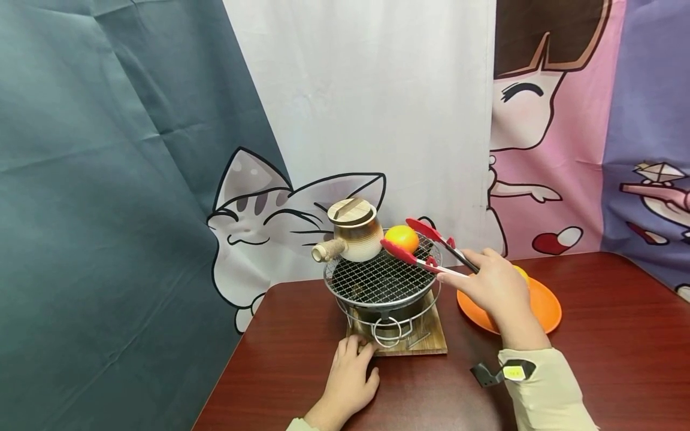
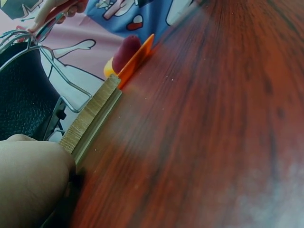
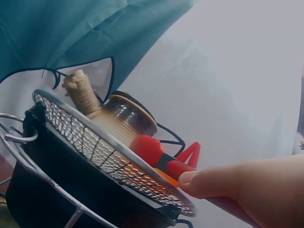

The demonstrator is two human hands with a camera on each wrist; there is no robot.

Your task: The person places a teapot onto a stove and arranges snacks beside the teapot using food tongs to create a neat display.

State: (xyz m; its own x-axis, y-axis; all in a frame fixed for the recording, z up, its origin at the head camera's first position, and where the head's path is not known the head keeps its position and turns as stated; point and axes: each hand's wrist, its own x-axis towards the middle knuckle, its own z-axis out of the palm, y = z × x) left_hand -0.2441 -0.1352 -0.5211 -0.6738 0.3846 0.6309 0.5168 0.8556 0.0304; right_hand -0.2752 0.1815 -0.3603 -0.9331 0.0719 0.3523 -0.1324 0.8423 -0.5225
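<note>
My right hand grips a pair of kitchen tongs with red tips and dark and white handles. The spread tips stand on either side of an orange, which is over the right part of the round wire grill grate. Beside the orange stands a small clay pot with a wooden lid and a rope-wrapped side handle, also on the grate. My left hand rests at the front left corner of the wooden board under the grill, fingers touching its edge.
An orange plate lies right of the grill, partly behind my right forearm. It bears a yellow fruit and a dark red round thing. A wire ring handle sticks out at the grill's front. Printed cloth hangs behind the red-brown table.
</note>
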